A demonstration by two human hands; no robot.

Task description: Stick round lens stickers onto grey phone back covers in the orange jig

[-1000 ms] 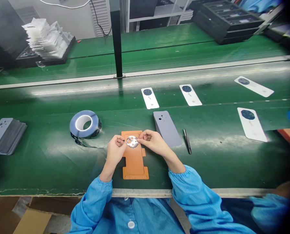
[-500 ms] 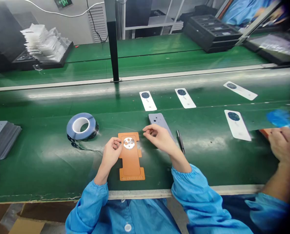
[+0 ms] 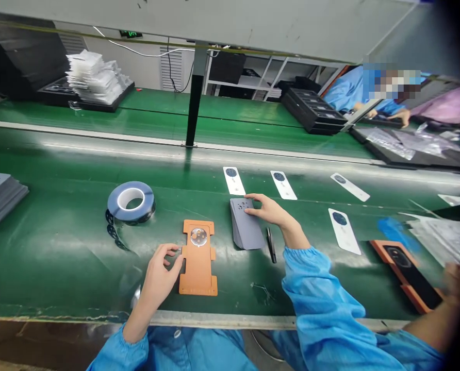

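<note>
the left hand point(image 3: 161, 273) hangs loosely curled beside the left edge of the orange jig point(image 3: 199, 268), thumb and fingers parted, nothing visibly in its grasp. the jig lies on the green desk point(image 3: 79, 273), a round silver plate point(image 3: 198, 237) near its far end. the right hand point(image 3: 270, 211) is at the stack of grey phone-back sheets point(image 3: 249, 232), thumb and fingers spread over its far end (whether they grip the top sheet is unclear). black tweezers point(image 3: 271, 245) lie just right of the stack; a roll of blue film point(image 3: 114, 199) lies left of the jig.
</note>
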